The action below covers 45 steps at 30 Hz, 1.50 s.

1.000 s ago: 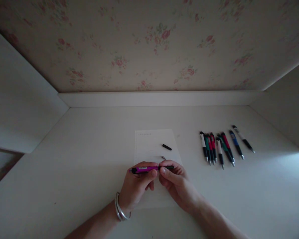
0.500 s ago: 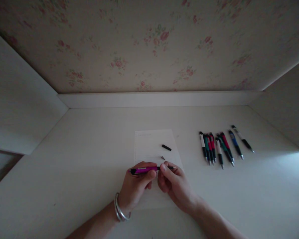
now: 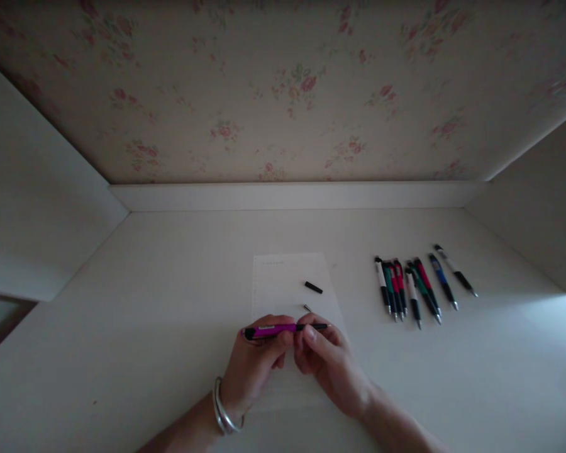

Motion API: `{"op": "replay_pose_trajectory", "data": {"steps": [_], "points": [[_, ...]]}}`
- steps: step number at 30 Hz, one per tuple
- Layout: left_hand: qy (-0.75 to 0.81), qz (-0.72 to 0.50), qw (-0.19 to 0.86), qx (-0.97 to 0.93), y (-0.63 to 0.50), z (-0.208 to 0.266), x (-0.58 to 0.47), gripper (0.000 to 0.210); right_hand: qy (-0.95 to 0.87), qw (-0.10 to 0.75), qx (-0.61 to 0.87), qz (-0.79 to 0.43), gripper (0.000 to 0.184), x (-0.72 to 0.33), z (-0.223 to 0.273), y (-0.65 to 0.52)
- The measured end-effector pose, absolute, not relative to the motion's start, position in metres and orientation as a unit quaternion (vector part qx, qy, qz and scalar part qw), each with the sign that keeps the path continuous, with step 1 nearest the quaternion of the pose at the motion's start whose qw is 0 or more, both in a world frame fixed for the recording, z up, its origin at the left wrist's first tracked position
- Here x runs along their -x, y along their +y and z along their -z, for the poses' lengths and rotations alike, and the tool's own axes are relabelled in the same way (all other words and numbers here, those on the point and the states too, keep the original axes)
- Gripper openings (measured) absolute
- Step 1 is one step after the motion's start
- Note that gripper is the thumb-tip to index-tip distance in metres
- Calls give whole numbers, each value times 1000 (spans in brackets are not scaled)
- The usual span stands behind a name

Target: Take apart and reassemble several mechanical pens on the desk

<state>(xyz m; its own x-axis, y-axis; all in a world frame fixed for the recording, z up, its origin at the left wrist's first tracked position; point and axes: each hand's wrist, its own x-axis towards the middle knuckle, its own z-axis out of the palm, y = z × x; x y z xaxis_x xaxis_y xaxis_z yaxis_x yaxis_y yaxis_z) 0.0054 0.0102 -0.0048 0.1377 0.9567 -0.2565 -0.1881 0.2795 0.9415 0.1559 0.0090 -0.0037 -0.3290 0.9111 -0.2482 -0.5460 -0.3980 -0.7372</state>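
Note:
A purple pen point(image 3: 280, 328) lies level between my two hands, its black inner front section and thin tip pointing right. My left hand point(image 3: 259, 352), with silver bangles at the wrist, is closed round the purple barrel. The thumb and fingers of my right hand point(image 3: 327, 352) pinch at the black front section. Just beyond the hands, on a sheet of white paper point(image 3: 273, 283), are a short black rubber grip point(image 3: 314, 287) and a small metal pen tip point(image 3: 307, 307). The hands cover part of the paper.
Several pens lie side by side to the right, among them a blue pen point(image 3: 443, 281) and a white and black pen point(image 3: 455, 270). A white ledge point(image 3: 287, 196) and flowered wallpaper point(image 3: 245, 88) bound the white table point(image 3: 160, 270) at the back, with panels at both sides.
My right fingers have shifted slightly, so more of the pen's black front section shows. The whole view has tilted a little, and things on the table sit lower in it.

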Motion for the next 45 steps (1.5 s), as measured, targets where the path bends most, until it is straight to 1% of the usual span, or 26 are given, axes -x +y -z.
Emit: {"op": "replay_pose_trajectory", "data": {"steps": [3, 9, 16, 23, 29, 36, 40, 45], "points": [[481, -446, 636, -405, 11, 4, -6, 43, -278, 478, 351, -756, 36, -155, 6, 9], [476, -457, 638, -396, 10, 8, -6, 42, -222, 502, 342, -763, 22, -155, 1, 11], [475, -454, 651, -380, 8, 5, -6, 32, -174, 524, 333, -764, 21, -159, 0, 13], [472, -480, 646, -361, 8, 5, -8, 26, -233, 510, 328, -761, 16, -157, 2, 11], [480, -500, 634, -345, 8, 2, -9, 27, -287, 506, 339, -739, 14, -155, 5, 11], [477, -494, 633, -357, 8, 8, -8, 27, -279, 514, 336, -738, 13, -155, 5, 9], [499, -510, 616, -334, 8, 9, -8, 28, -290, 510, 340, -735, 14, -155, 8, 9], [482, -535, 622, -307, 9, 5, -9, 26, -300, 512, 358, -721, 14, -155, 7, 10]]}}
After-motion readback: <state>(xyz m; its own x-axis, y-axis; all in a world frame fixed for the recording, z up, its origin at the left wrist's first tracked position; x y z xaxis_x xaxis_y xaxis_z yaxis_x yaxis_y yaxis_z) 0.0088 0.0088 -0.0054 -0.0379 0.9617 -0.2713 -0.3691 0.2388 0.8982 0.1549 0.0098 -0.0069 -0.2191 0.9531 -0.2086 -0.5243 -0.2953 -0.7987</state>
